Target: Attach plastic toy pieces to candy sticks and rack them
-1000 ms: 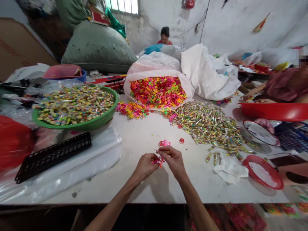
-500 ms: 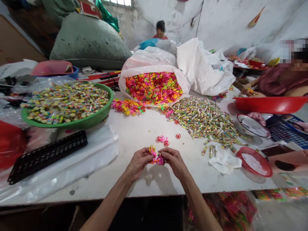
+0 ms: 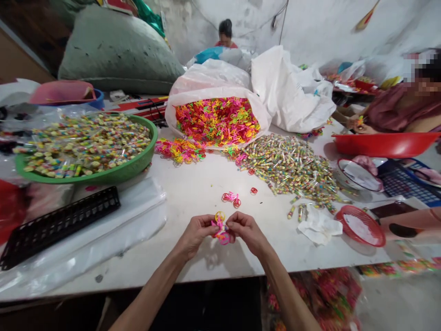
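Note:
My left hand and my right hand meet above the white table, pinching a small cluster of pink and yellow elastic bands between their fingertips. A yellow ring stands at the cluster's top, and my fingers hide part of it. Just beyond my hands, a small tangle of pink bands and a single red band lie on the table. Farther back, a white sack spills neon bands, and a loose heap of small candy tubes lies to its right.
A green basket of wrapped sweets stands left, beside a black plastic rack on clear plastic sheeting. A red basin and a small red basket stand right. A co-worker's hand works at the far right.
My hands have drawn together around the bands, with the yellow ring now showing on top. The view has shifted slightly, so the table contents sit farther left and higher.

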### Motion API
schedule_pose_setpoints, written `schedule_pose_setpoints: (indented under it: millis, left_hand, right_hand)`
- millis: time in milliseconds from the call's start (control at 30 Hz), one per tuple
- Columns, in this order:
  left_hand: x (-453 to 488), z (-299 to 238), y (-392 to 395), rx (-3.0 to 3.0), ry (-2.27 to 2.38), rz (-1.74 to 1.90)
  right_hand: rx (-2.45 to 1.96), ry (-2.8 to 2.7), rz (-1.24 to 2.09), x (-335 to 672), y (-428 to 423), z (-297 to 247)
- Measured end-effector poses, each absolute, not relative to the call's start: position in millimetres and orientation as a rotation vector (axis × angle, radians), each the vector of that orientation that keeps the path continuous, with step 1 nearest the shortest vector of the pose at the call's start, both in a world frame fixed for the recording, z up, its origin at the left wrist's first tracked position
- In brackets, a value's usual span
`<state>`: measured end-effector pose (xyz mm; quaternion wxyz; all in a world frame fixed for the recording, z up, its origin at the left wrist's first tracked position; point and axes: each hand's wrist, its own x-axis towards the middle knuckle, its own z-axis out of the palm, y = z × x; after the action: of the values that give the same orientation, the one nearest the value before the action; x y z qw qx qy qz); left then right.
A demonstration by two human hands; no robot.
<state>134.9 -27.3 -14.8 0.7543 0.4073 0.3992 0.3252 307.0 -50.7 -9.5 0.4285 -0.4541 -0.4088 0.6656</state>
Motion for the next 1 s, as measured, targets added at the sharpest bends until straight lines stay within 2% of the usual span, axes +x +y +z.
schedule_pose_setpoints:
  millis: [300,467,567,667,767,900,933,1000]
  left_hand:
    - [121,-41,-14,1.188,1.07,0.594]
    - [100,-40,28,1.961,1.572,0.676]
    - [137,-31,51,2.261,1.439,0.632]
    - [194,-28,64,2.191,1.156,0.436]
    - [223,-37,71,2.076,1.201,0.418]
    - [206,-50,66,1.83,1.294,0.482]
    - [199,-50,60,1.76,1.295,0.497]
    - [186,-47,45,1.643,1.274,0.527]
  right_hand:
    - [-1.408,-1.344,1.305,285,-54,-34]
    - [-1.856,-1.695,0.539,358,-13,-29]
    - [-2.402,-1.589,0.165,417,29,-21]
    - [-2.547,-1.557,0.143,448,60,-20]
    - [-2.521,-1.581,0.154,449,65,-25]
    - [-2.357,-1.59,0.157,422,31,-28]
    - [-2.247,-1.556,0.269,412,19,-29]
    - [-1.929,-1.43,0.696,387,-4,-29]
